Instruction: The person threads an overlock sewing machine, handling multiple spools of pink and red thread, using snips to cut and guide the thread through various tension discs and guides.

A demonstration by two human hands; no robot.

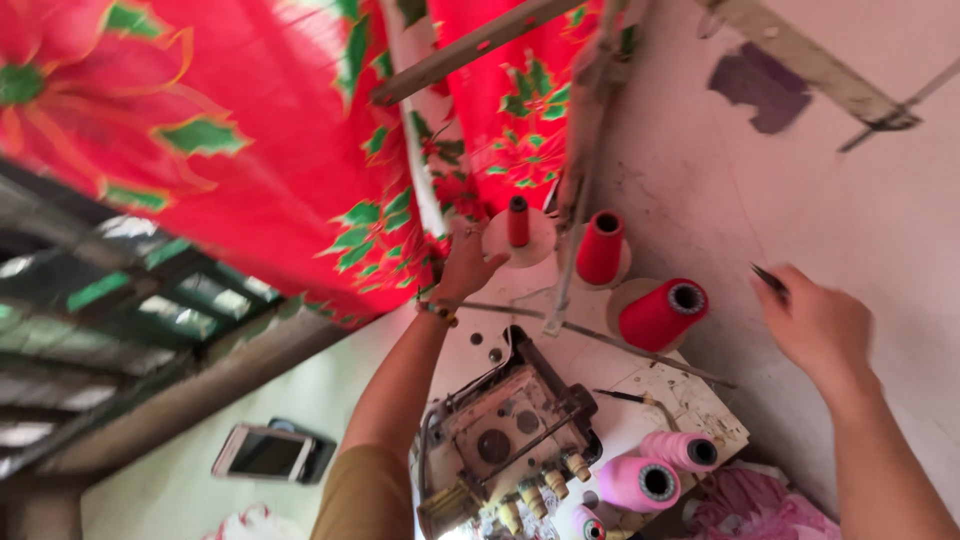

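Note:
My left hand [466, 262] reaches out to the thread stand, fingers by the round white base of a thin, nearly used-up red spool [518, 220]. Beside it stand two fuller red thread cones [600, 247] [662, 314]. My right hand [818, 325] hovers at the right near the pale wall, holding a small dark slim tool [771, 281] between its fingers. Below both hands sits a worn overlock sewing machine [512, 432]. The view is strongly tilted.
Two pink thread cones [640, 482] [681, 450] lie by the machine, with pink cloth [760, 508] at the lower right. Red flowered fabric [260, 130] hangs across the top left. A phone [262, 452] lies at the lower left. A metal thread-guide rod [572, 190] rises between the spools.

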